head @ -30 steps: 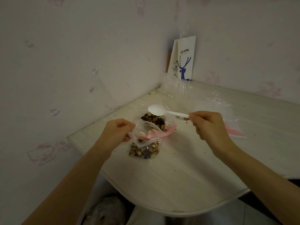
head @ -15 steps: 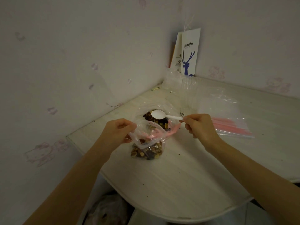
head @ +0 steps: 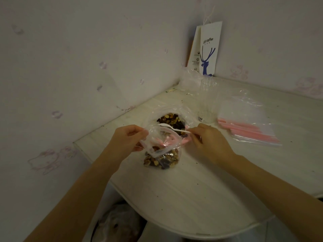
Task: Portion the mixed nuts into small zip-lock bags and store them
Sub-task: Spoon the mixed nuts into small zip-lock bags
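A small clear zip-lock bag (head: 161, 158) with a pink seal stands on the table, its bottom filled with mixed nuts. My left hand (head: 128, 139) pinches the bag's left rim and holds the mouth open. My right hand (head: 208, 139) pinches the handle of a white plastic spoon (head: 172, 128), whose bowl reaches over the open mouth. Just behind lies a larger clear bag of mixed nuts (head: 172, 120), open at the top.
A stack of empty pink-sealed zip-lock bags (head: 248, 130) lies to the right. Crumpled clear plastic (head: 197, 82) and a white paper coffee bag (head: 208, 49) stand in the wall corner. The table's curved edge (head: 174, 229) runs close in front, with a bag on the floor below it.
My right hand has moved the spoon down and left, from above the large nut bag to the small bag's open mouth. My left hand stays on the rim.
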